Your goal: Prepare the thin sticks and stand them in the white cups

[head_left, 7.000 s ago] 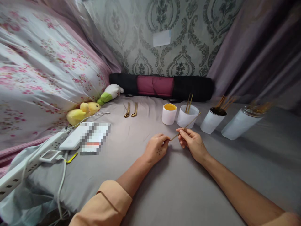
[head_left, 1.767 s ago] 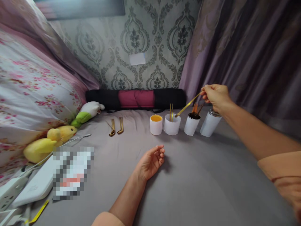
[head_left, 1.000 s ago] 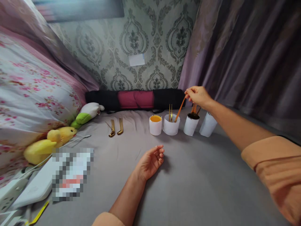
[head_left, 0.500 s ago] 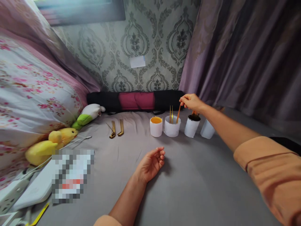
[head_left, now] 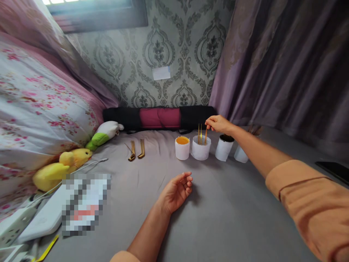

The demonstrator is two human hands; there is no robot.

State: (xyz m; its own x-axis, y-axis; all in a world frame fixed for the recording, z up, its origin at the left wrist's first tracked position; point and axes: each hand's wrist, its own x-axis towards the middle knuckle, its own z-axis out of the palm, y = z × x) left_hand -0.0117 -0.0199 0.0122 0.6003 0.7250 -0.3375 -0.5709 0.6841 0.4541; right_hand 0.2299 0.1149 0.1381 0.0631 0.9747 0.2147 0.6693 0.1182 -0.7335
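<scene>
My right hand [head_left: 218,124] reaches out over a row of white cups and pinches the top of a thin golden stick [head_left: 205,137] that stands in the second white cup [head_left: 201,152], beside two other sticks. To its left is a cup of yellow stuff [head_left: 182,148]; to its right stand a dark-topped cup [head_left: 224,148] and a fourth cup [head_left: 240,154], partly behind my forearm. My left hand [head_left: 176,190] rests palm up on the grey sheet [head_left: 218,211], its fingers loosely curled and holding nothing.
Two bent golden pieces [head_left: 137,150] lie left of the cups. A black and maroon roll [head_left: 159,118] lies along the wall. Plush toys [head_left: 62,169], a power strip [head_left: 13,225] and a white device [head_left: 43,218] sit at left. A dark phone [head_left: 332,169] lies at right.
My right hand has brought the golden stick from above the right-hand cups down into the second cup, now upright. My left hand has stayed resting on the sheet.
</scene>
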